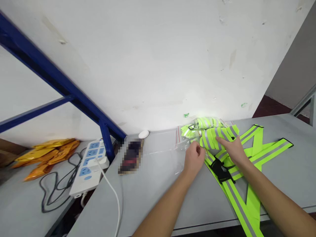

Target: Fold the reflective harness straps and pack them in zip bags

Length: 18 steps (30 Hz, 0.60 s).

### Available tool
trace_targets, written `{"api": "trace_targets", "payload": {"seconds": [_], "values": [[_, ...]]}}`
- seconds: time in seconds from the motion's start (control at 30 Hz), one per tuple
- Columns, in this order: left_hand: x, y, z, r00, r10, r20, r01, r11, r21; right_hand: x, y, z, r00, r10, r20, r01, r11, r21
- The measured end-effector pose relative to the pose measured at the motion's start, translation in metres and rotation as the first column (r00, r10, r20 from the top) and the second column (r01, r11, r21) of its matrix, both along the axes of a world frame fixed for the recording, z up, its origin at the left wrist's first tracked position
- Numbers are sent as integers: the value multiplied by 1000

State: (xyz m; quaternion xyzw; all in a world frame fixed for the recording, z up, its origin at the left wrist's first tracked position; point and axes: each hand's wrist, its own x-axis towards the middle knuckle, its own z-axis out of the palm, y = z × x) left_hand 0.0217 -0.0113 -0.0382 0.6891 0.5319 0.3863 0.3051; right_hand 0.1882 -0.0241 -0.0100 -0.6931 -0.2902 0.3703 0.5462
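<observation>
My left hand (194, 158) is closed in a pinch on the edge of a clear plastic zip bag (183, 142) lying on the grey table (153, 194). My right hand (233, 148) rests on a folded bundle of neon-yellow reflective straps (212, 136), fingers pressed over it. More bagged reflective straps (202, 124) lie just behind, against the wall. A loose reflective vest harness (256, 153) with grey stripes and a black buckle (221, 169) spreads out under my right forearm and hangs over the table's front edge.
A blurred phone (130, 156) and a small white round object (143, 134) lie left of the bag. A white and blue power strip (90, 166) with cables sits on a lower surface, beside orange packets (49, 153). A blue metal frame (74, 95) stands at the left.
</observation>
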Motion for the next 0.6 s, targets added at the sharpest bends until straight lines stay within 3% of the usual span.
{"api": "trace_targets", "payload": {"seconds": [0.2,0.4,0.6], "values": [[0,-1,2,995,-88,-53,98,971,217,-1,-2,10,972,196,132,-216,962,165],[-3,-1,7,978,-30,-208,102,933,344,0,-1,8,991,135,23,-136,990,49],[-5,2,4,972,-113,-205,188,900,394,-1,1,17,974,227,-23,-228,971,-78]]}}
